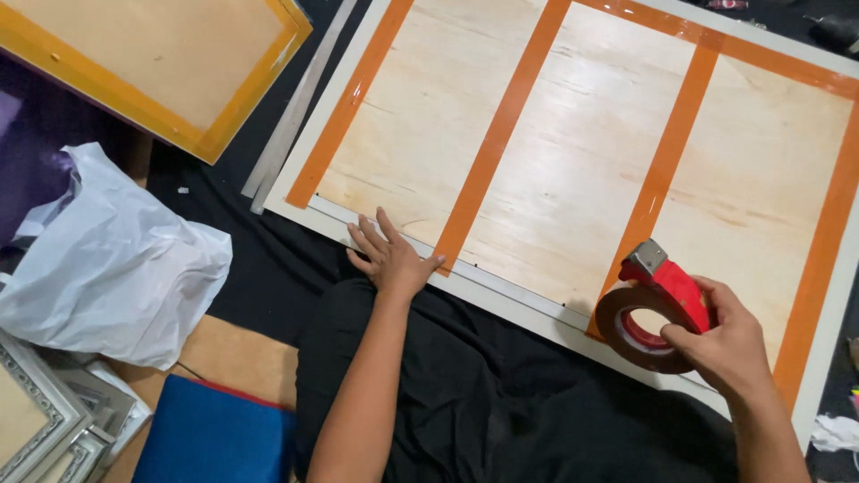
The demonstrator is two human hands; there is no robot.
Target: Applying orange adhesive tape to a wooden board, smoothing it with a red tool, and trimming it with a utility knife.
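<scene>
Tape roll (646, 326): brown, in a red dispenser, your right hand (727, 344) clamped on it at the near edge of the board (555, 170), beside 1 orange strip. Your left hand (391, 257): fingers spread flat, pinning the board's white frame (501, 295).

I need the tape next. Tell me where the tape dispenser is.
The tape dispenser is in the right hand, low on the right of the head view, over the near edge of the plywood panel.

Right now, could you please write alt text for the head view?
A right hand holds a red tape dispenser over a taped plywood panel, while the left hand presses flat on its near edge.
</scene>
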